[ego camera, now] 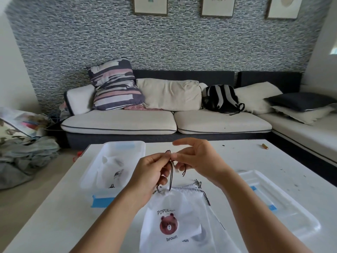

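So the dark drawstring cord [171, 179] is coming up out of the gathered neck of a white drawstring pouch [182, 203], the one with the brown bear print. The pouch is lying flat on the near middle of the white table [54, 207], right in front of the person. It looks like a second pouch is sitting underneath it, but I can't tell for sure.

The left hand [151, 174] is pinching the cord with its fingers curled around the strands. The right hand [200, 159] is pinching the same cord just beside it, with the index finger sticking out loose above. A small loop is poking up between the two hands, and a loose end is dangling below the right one. The other cord end is lying off the pouch's right corner.

My guess is they're partway through tying or picking at a knot, with the neck already cinched. The next bit probably needs the right fingers to work that loose end through the loop while the left is holding the strands tight. Thin cord, so a slip is easy.

Further out, a clear plastic bin [125, 148] with more pouches inside is sitting to the left. What looks like its lid [284, 207] is lying to the right. Behind the table there's a sofa [164, 121] with a backpack [221, 99] on it.
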Motion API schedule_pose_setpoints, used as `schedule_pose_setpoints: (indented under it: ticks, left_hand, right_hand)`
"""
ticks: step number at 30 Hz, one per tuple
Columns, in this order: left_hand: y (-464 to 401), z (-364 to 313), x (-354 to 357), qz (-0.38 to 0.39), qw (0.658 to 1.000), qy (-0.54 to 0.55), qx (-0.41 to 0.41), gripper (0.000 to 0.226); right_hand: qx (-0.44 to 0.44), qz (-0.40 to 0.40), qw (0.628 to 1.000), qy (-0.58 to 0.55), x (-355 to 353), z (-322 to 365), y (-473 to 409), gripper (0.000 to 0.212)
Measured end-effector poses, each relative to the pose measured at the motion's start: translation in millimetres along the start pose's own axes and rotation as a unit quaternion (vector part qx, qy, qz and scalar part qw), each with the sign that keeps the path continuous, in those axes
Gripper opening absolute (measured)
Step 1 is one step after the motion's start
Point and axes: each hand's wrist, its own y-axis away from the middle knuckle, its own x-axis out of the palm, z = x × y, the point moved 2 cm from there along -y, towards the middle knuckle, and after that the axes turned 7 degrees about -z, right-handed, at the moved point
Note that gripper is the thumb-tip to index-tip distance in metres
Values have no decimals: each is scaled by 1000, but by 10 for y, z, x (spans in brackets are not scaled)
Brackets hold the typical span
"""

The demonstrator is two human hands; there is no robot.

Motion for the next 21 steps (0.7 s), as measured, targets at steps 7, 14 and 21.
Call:
schedule_pose_setpoints:
  ticks: [7,14,21]
  left_hand:
    - [-38,20,-64,-36,999,18,-28,16]
    - [-32,-69,-99,41,992,86,-81,12]
    - [-31,-181,-241,26,998,-45,41,14]
  right_hand:
    - [28,-16,999,16,-41,29,35,10]
    - [30,42,997,52,79,-102,47,23]
    - [68,102,992,-36,77,-152,72,30]
